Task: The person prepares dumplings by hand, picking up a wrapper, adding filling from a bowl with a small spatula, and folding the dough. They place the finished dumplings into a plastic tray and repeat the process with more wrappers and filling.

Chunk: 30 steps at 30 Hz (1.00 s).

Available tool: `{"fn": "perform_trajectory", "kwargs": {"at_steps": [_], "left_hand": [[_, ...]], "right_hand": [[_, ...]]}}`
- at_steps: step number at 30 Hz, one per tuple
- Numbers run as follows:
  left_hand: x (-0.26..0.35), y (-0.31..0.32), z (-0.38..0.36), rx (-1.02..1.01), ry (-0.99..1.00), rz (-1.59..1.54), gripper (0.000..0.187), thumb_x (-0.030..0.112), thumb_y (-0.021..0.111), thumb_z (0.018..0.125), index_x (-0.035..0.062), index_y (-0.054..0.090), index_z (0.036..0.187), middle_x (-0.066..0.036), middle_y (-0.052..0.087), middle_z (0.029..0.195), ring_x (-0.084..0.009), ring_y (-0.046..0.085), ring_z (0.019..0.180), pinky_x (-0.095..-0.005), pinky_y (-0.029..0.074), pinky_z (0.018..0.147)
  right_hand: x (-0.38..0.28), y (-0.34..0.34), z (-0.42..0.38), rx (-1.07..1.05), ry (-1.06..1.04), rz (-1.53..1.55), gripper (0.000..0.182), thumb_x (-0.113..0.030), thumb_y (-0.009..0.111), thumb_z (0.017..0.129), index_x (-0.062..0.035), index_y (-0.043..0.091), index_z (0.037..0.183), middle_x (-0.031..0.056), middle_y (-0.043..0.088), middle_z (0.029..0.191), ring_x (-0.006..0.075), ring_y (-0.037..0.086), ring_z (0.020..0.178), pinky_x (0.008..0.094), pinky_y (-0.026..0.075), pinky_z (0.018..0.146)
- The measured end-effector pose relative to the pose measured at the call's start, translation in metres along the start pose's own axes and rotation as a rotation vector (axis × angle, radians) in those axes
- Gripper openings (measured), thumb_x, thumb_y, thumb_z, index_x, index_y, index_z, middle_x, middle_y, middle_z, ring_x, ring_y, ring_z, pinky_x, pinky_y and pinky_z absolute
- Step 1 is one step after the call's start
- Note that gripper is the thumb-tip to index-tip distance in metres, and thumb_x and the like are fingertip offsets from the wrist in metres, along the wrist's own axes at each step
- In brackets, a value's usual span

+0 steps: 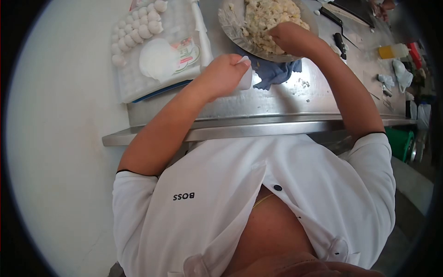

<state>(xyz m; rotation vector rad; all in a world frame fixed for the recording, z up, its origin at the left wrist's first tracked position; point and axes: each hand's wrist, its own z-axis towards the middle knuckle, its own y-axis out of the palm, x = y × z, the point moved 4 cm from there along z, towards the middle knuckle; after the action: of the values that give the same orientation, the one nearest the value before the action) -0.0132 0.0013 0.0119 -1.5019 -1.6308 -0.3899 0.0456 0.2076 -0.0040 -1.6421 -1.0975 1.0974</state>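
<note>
My left hand (pixel 222 76) is closed on a thin white dough wrapper (pixel 246 81), pinched at its upper edge so it hangs in front of the bowl. My right hand (pixel 295 39) reaches into the metal bowl (pixel 236 40). Its fingers curl down into a pale, chunky filling (pixel 267 16), and their tips are partly hidden. Left of the bowl, a stack of white round wrappers (pixel 158 59) lies on printed plastic packaging (pixel 188 53). Beyond the stack, white dumplings (pixel 144 30) sit in rows on a white tray (pixel 173 23).
A blue cloth (pixel 272 74) lies under the bowl's near side on the steel table (pixel 318 104). To the right are a black-handled knife (pixel 340 45), a bottle of yellow liquid (pixel 392 51) and a white cloth (pixel 402 75). Another person's hand (pixel 382 9) shows at upper right.
</note>
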Motion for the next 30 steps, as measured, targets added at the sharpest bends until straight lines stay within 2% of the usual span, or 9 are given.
{"fn": "perform_trajectory", "kwargs": {"at_steps": [3, 10, 12, 16, 18, 22, 24, 27, 30], "left_hand": [[-0.012, 0.001, 0.013, -0.030, -0.039, 0.044, 0.058, 0.042, 0.056, 0.095, -0.0034, 0.053, 0.131, -0.008, 0.066, 0.097, -0.0110, 0.055, 0.074, -0.0265, 0.045, 0.058], [-0.022, 0.009, 0.024, -0.008, 0.074, -0.016, 0.051, 0.038, 0.055, 0.096, -0.0058, 0.058, 0.122, -0.007, 0.064, 0.096, -0.0118, 0.053, 0.084, -0.0252, 0.046, 0.069], [-0.027, 0.009, 0.027, 0.038, 0.128, -0.057, 0.042, 0.037, 0.050, 0.098, -0.0011, 0.064, 0.107, -0.008, 0.065, 0.086, -0.0182, 0.057, 0.076, -0.0346, 0.046, 0.069], [-0.023, 0.003, 0.023, 0.068, 0.111, -0.050, 0.043, 0.038, 0.050, 0.098, -0.0009, 0.063, 0.110, -0.009, 0.065, 0.086, -0.0179, 0.057, 0.077, -0.0350, 0.047, 0.069], [-0.020, 0.002, 0.021, 0.040, 0.057, 0.002, 0.050, 0.037, 0.053, 0.098, -0.0071, 0.059, 0.119, -0.004, 0.064, 0.092, -0.0114, 0.052, 0.079, -0.0262, 0.045, 0.068], [-0.027, 0.004, 0.024, 0.085, -0.041, -0.023, 0.047, 0.036, 0.053, 0.098, -0.0073, 0.060, 0.116, -0.004, 0.063, 0.090, -0.0108, 0.052, 0.076, -0.0272, 0.044, 0.065], [-0.040, 0.007, 0.036, 0.141, 0.055, -0.141, 0.051, 0.041, 0.052, 0.096, -0.0019, 0.058, 0.123, -0.014, 0.067, 0.100, -0.0184, 0.059, 0.075, -0.0340, 0.047, 0.060], [-0.045, 0.010, 0.042, 0.129, 0.059, -0.204, 0.051, 0.040, 0.054, 0.096, -0.0046, 0.059, 0.120, -0.012, 0.067, 0.096, -0.0164, 0.058, 0.075, -0.0332, 0.046, 0.061], [-0.050, 0.011, 0.045, 0.080, 0.005, -0.235, 0.046, 0.038, 0.054, 0.096, -0.0046, 0.062, 0.111, -0.009, 0.065, 0.089, -0.0147, 0.055, 0.077, -0.0323, 0.044, 0.067]], "right_hand": [[0.005, 0.000, -0.026, -0.082, 0.063, 0.104, 0.031, -0.013, 0.049, 0.090, -0.0038, 0.066, 0.115, 0.0228, 0.067, 0.096, 0.0390, 0.064, 0.090, 0.0439, 0.050, 0.083], [0.013, 0.010, -0.007, 0.040, 0.141, 0.096, 0.025, -0.010, 0.048, 0.089, -0.0001, 0.067, 0.103, 0.0239, 0.066, 0.094, 0.0396, 0.063, 0.090, 0.0456, 0.049, 0.082], [0.012, 0.013, -0.007, 0.007, 0.172, 0.051, 0.024, -0.010, 0.049, 0.088, 0.0008, 0.066, 0.101, 0.0244, 0.066, 0.093, 0.0397, 0.063, 0.089, 0.0458, 0.049, 0.081], [0.001, 0.006, -0.029, -0.098, 0.106, 0.204, 0.026, -0.010, 0.049, 0.088, 0.0011, 0.066, 0.105, 0.0239, 0.066, 0.089, 0.0400, 0.064, 0.085, 0.0442, 0.050, 0.079], [-0.004, -0.004, -0.038, -0.110, 0.070, 0.199, 0.027, -0.010, 0.049, 0.088, 0.0009, 0.066, 0.106, 0.0233, 0.067, 0.089, 0.0396, 0.064, 0.084, 0.0435, 0.051, 0.078], [-0.005, -0.013, -0.038, 0.015, 0.129, 0.272, 0.029, -0.011, 0.049, 0.089, 0.0004, 0.066, 0.110, 0.0218, 0.068, 0.089, 0.0370, 0.065, 0.086, 0.0409, 0.051, 0.079], [0.003, -0.005, -0.033, 0.015, 0.152, 0.288, 0.030, -0.011, 0.049, 0.089, 0.0002, 0.066, 0.111, 0.0217, 0.068, 0.090, 0.0353, 0.066, 0.086, 0.0399, 0.051, 0.080], [0.012, 0.013, -0.026, 0.128, 0.024, 0.204, 0.031, -0.013, 0.050, 0.090, -0.0006, 0.066, 0.114, 0.0214, 0.068, 0.091, 0.0340, 0.066, 0.084, 0.0393, 0.051, 0.079], [0.005, 0.005, -0.035, -0.030, -0.001, 0.181, 0.032, -0.015, 0.051, 0.091, -0.0034, 0.066, 0.116, 0.0217, 0.068, 0.093, 0.0352, 0.066, 0.085, 0.0412, 0.051, 0.080]]}}
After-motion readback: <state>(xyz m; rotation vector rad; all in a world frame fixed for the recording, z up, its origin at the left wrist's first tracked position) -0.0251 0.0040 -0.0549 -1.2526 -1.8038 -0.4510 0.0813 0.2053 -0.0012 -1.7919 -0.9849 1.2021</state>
